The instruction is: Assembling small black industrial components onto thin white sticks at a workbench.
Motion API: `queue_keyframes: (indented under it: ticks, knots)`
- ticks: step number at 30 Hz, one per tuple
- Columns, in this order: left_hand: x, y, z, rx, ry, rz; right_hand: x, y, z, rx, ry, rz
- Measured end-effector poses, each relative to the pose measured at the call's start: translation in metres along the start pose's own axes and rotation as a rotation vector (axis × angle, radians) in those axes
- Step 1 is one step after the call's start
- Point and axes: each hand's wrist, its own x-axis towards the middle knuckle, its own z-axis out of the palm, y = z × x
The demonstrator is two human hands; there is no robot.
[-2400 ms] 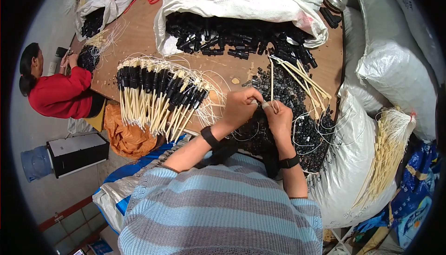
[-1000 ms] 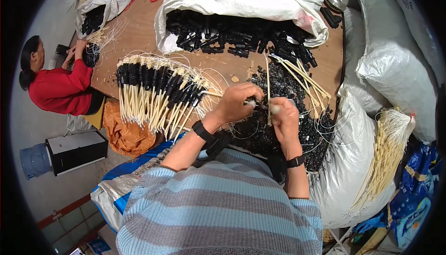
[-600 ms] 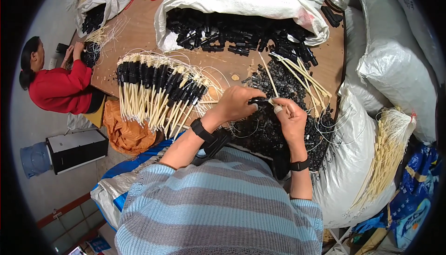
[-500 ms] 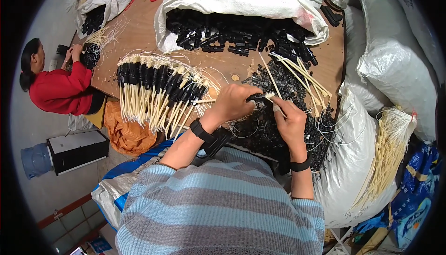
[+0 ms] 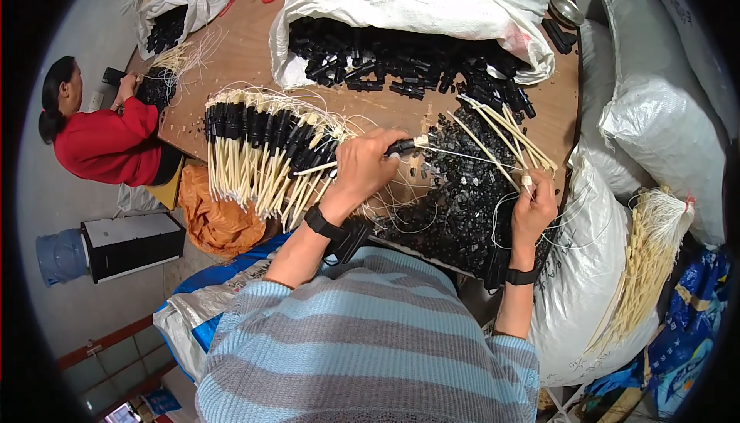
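Note:
My left hand [image 5: 361,172] is closed around a black plastic connector [image 5: 400,147] with a cream tip, over the near part of the table. A pale rod [image 5: 314,168] sticks out to the left of that hand, by the bundle. From the connector's tip a thin white cord [image 5: 472,153] runs taut to the right. Its far end is pinched in my right hand [image 5: 533,208], which has a pale wrap on one finger. Beneath the cord lies a spread of small black plastic pieces [image 5: 462,192]. Several loose pale rods [image 5: 505,134] rest beyond my right hand.
A row of assembled rods with black connectors [image 5: 258,141] lies at the left. A white sack [image 5: 416,6] spilling black parts stands at the back. Full white sacks [image 5: 655,91] line the right side. A co-worker in red [image 5: 108,134] sits at the far left.
My right hand has moved away to the right and toward me, drawing the cord out taut. My left hand has shifted slightly left, still holding the connector.

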Motion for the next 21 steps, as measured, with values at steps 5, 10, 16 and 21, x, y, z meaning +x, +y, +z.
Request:
queue_keyframes:
  ticks: [5, 10, 16, 21]
  knots:
    - [-0.002, 0.002, 0.000, -0.011, 0.019, 0.021, 0.005, 0.018, -0.010, 0.134, -0.213, 0.091]
    - [-0.002, 0.007, -0.007, -0.022, 0.014, 0.045, 0.025, -0.003, -0.034, 0.481, -0.309, 0.032]
    - [-0.006, 0.021, -0.005, -0.128, 0.030, 0.098, 0.032, -0.074, 0.002, 0.568, -0.406, -0.009]
    - [-0.007, 0.024, -0.003, -0.139, 0.027, 0.150, 0.012, -0.084, 0.049, 0.698, -0.663, 0.302]
